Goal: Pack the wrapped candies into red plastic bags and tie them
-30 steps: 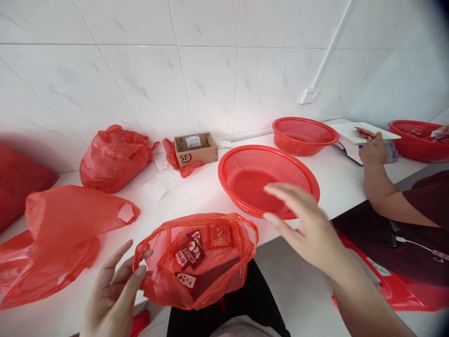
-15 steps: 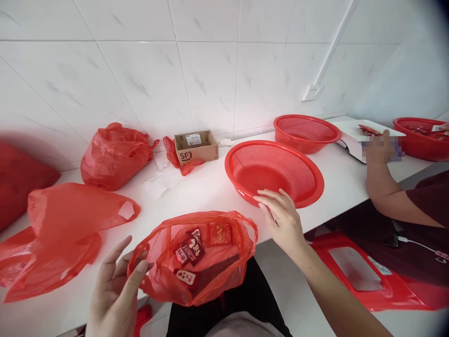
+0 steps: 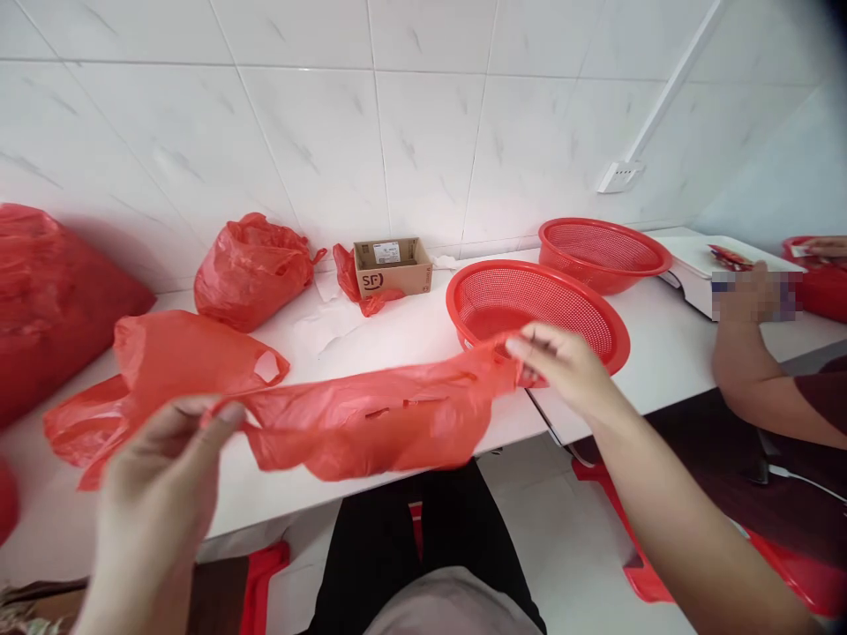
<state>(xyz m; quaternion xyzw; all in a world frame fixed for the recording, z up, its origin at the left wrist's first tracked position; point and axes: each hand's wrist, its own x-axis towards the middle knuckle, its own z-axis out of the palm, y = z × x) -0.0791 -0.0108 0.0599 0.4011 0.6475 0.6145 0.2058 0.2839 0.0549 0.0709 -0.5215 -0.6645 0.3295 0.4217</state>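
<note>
A red plastic bag (image 3: 371,432) is stretched sideways above the front edge of the table. My left hand (image 3: 162,472) pinches its left handle between thumb and fingers. At the other end my right hand (image 3: 562,366) is closed on the right handle, in front of a red mesh basket (image 3: 592,313). The bag hangs with its mouth pulled nearly flat, and only small dark patches of the packets in it show. A second red bag (image 3: 185,357) lies flat on the table behind my left hand.
A full red bag (image 3: 248,278) and a small cardboard box (image 3: 397,280) stand by the wall. Another mesh basket (image 3: 605,256) sits behind the first. At right a co-worker's hand (image 3: 747,295) rests by a white scale (image 3: 688,282) bearing packets.
Both hands have taken hold of the bag's handles and pulled them apart, lifting the bag. Its mouth has narrowed, hiding the packets. The view has shifted slightly left.
</note>
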